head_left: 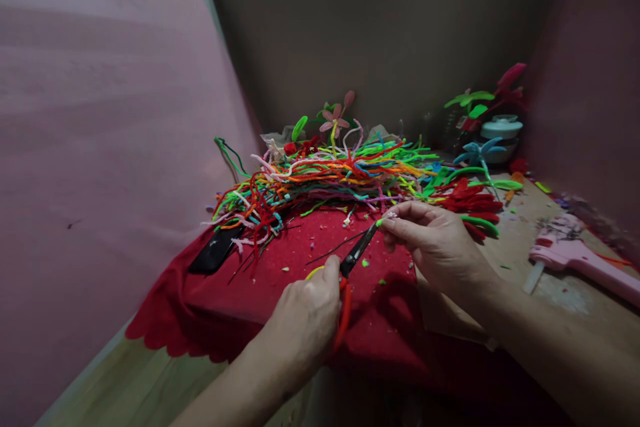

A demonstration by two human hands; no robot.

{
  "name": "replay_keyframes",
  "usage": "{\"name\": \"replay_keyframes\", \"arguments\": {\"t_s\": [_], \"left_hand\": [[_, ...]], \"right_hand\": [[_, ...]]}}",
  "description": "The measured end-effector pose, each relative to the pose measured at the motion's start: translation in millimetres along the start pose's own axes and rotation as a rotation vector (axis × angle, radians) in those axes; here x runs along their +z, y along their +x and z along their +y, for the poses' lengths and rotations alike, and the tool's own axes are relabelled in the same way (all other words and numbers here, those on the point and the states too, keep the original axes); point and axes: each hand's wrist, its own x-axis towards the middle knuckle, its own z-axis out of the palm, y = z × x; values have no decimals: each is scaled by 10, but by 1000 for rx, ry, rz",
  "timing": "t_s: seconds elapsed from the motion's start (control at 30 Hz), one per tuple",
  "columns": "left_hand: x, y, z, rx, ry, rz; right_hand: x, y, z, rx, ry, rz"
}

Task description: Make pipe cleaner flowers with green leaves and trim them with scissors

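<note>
My left hand (pixel 311 307) is closed round the red and yellow handles of a pair of scissors (pixel 359 250). Their dark blades point up and to the right, and the tips meet a small piece of pipe cleaner (pixel 387 219), bright green with pale pink. That piece is pinched between the thumb and fingers of my right hand (pixel 435 237); part of it is hidden by the fingertips. Just beyond both hands lies a big heap of colourful pipe cleaners (pixel 320 177). Green and white scraps are scattered on the red cloth (pixel 290 287) below the scissors.
A black phone (pixel 215 252) lies at the cloth's left side. On the right are a pink glue gun (pixel 575 257), red fuzzy petals (pixel 470 203), a blue fuzzy flower (pixel 479 150) and a light-blue lidded jar (pixel 501 128). Pink walls or curtains enclose both sides.
</note>
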Motion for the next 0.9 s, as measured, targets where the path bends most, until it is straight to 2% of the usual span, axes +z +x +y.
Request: {"name": "replay_keyframes", "arguments": {"t_s": [0.13, 0.33, 0.67, 0.9], "left_hand": [[15, 8, -20, 45, -88, -4], [-26, 9, 10, 8, -35, -63], [-80, 20, -12, 40, 8, -77], [-75, -15, -36, 90, -132, -75]], "right_hand": [[-10, -2, 11, -4, 3, -16], [-11, -9, 29, -67, -60, -19], [7, -57, 10, -160, -230, 5], [11, -99, 40, -233, -332, 18]]}}
